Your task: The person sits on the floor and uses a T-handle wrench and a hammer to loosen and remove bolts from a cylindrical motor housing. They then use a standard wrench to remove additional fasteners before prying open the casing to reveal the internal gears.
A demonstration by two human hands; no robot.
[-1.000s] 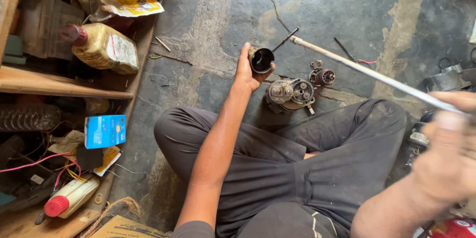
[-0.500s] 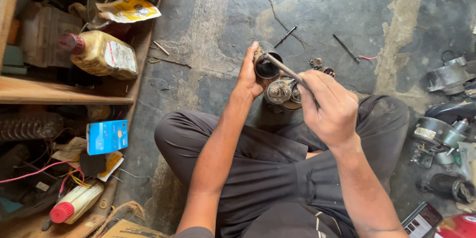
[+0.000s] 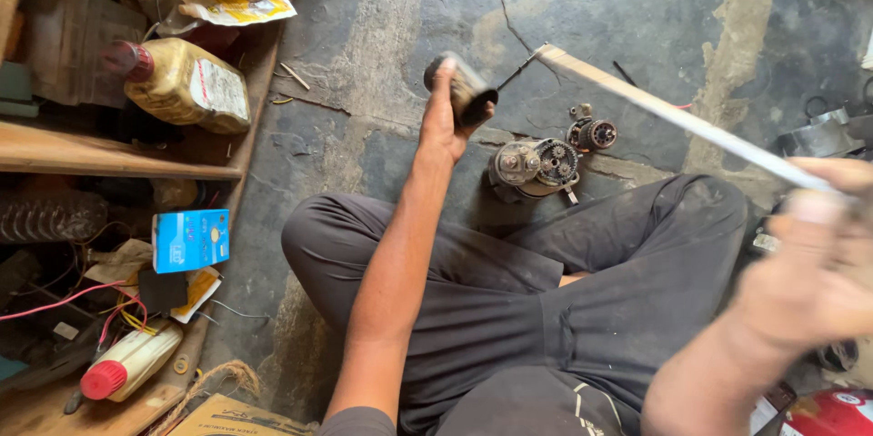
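I sit cross-legged on a dark stone floor. My left hand (image 3: 443, 116) grips a dark cylindrical motor housing (image 3: 468, 90), tilted on its side above the floor. My right hand (image 3: 814, 268), blurred at the right edge, holds a long pale metal rod (image 3: 668, 111) whose far end points toward the housing without touching it. A geared motor assembly (image 3: 535, 164) lies on the floor in front of my legs, with a smaller round part (image 3: 593, 134) beside it.
Wooden shelves at left hold a yellowish oil jug (image 3: 186, 83), a blue box (image 3: 190, 240), wires and a red-capped bottle (image 3: 127, 367). Metal parts (image 3: 823, 131) lie at the right edge. A red object (image 3: 832, 413) sits at bottom right.
My right hand pulled back from the housing toward the right, swinging the rod up and away. My left hand tipped the housing onto its side.
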